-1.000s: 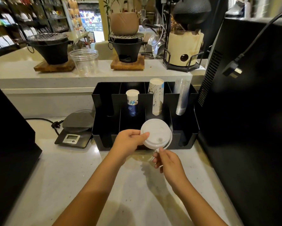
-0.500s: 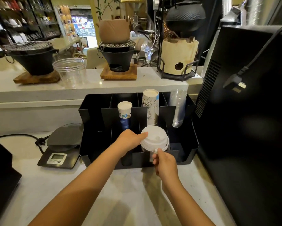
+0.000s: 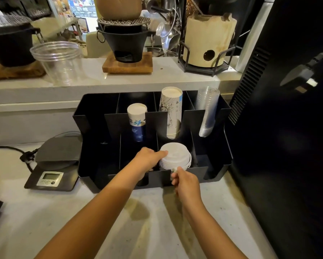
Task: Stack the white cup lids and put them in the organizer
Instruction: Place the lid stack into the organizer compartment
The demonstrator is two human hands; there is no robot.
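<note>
A stack of white cup lids [image 3: 175,157] sits low in a front compartment of the black organizer [image 3: 226,161], right of its middle. My left hand [image 3: 147,161] grips the stack's left side, thumb on the top lid. My right hand [image 3: 185,181] pinches the stack's front edge over the organizer's front wall. The bottom of the stack is hidden behind that wall.
Behind the lids, the organizer holds a short blue-and-white paper cup stack [image 3: 137,124], a taller paper cup stack [image 3: 171,113] and clear plastic cups [image 3: 207,111]. A digital scale [image 3: 54,165] sits at left. A large black machine [image 3: 287,146] stands at right.
Both hands have carried the lid stack forward and down from above the counter's front into the organizer's front compartment. The camera has come closer to the organizer.
</note>
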